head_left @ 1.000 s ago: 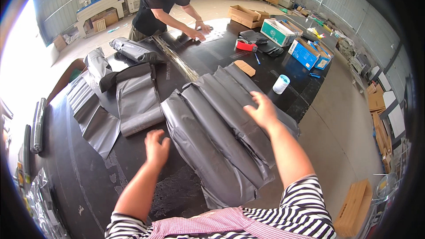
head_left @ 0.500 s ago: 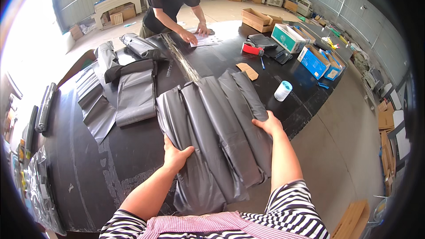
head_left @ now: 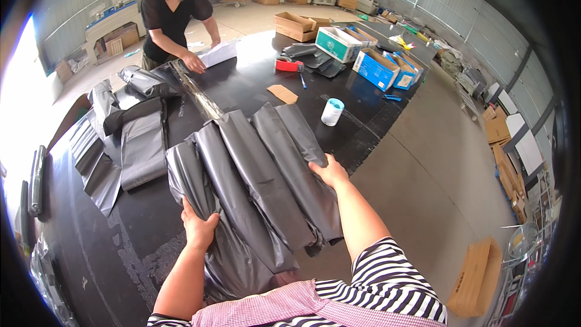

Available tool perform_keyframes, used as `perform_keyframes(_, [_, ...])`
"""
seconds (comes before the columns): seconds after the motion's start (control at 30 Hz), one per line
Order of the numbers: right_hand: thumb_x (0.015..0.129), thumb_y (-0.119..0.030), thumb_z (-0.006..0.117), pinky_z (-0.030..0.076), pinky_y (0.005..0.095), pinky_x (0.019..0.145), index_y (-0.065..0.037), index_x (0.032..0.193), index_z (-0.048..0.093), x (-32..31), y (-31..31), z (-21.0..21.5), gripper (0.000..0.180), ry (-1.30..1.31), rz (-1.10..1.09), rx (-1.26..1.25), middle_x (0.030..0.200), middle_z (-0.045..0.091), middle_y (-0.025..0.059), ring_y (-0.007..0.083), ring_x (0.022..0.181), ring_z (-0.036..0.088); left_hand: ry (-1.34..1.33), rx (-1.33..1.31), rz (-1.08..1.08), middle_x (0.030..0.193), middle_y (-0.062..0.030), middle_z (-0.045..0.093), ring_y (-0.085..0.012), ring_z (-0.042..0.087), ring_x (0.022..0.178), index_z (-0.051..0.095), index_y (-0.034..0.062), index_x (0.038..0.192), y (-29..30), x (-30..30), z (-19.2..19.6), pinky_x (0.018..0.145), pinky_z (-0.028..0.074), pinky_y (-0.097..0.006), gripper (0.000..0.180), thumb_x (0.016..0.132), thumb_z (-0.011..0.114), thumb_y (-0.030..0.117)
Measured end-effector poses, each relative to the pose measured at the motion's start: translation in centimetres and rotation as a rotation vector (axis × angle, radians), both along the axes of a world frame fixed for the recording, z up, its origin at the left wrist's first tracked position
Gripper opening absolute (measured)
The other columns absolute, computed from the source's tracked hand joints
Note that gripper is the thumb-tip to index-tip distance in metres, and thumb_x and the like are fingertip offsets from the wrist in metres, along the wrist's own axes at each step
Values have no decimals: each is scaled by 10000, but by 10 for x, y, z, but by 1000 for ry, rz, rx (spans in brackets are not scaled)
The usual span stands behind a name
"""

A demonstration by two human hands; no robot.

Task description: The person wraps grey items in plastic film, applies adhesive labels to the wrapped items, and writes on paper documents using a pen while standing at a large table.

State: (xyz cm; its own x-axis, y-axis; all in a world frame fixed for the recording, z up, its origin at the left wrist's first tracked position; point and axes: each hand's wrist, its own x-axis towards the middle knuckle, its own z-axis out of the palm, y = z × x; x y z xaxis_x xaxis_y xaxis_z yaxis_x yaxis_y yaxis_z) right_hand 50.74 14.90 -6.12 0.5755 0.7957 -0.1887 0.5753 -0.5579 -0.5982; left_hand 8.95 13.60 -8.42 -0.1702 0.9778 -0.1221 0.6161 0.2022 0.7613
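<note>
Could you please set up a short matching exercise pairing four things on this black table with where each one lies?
Things:
1. grey bags
2. white roll
3. red tape dispenser
4. blue boxes

Places:
A. beside the far dark pouches
B. between left hand and right hand
C. far right table edge
D. alone, upright, just beyond the right hand

Pairs: 1-B, 2-D, 3-A, 4-C

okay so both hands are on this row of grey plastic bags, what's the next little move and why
Probably draw the overlapping grey bags together into one stack. The left hand grips the near left edge and the right hand presses the right edge, so both sides are held, yet the bags lie fanned out across the black table.
</note>
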Motion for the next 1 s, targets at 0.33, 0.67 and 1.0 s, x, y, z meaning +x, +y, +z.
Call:
perform_keyframes(0.33, [899,-99,568,518,434,867,-191,1314,562,156,82,10,426,-469,76,423,1036,654,148,338,992,641,120,-60,-3,1480,-274,326,-404,414,1342,62,56,1567,5,12,13,1121,369,-419,1156,708,812,243])
perform_keyframes(0.67, [897,-250,639,484,507,866,-92,1167,579,215,173,-44,319,-449,241,323,1105,583,212,416,1041,582,310,-83,155,1478,-244,361,-413,433,1328,144,144,1575,-31,57,45,1107,384,-431,1085,699,779,224])
perform_keyframes(1.0, [1028,-212,538,518,285,704,15,1125,512,156,55,-23,248,557,41,757,1011,606,99,144,842,592,204,-133,311,1484,-245,373,-378,414,1359,170,109,1570,-72,47,40,1129,361,-409,1077,708,801,250])
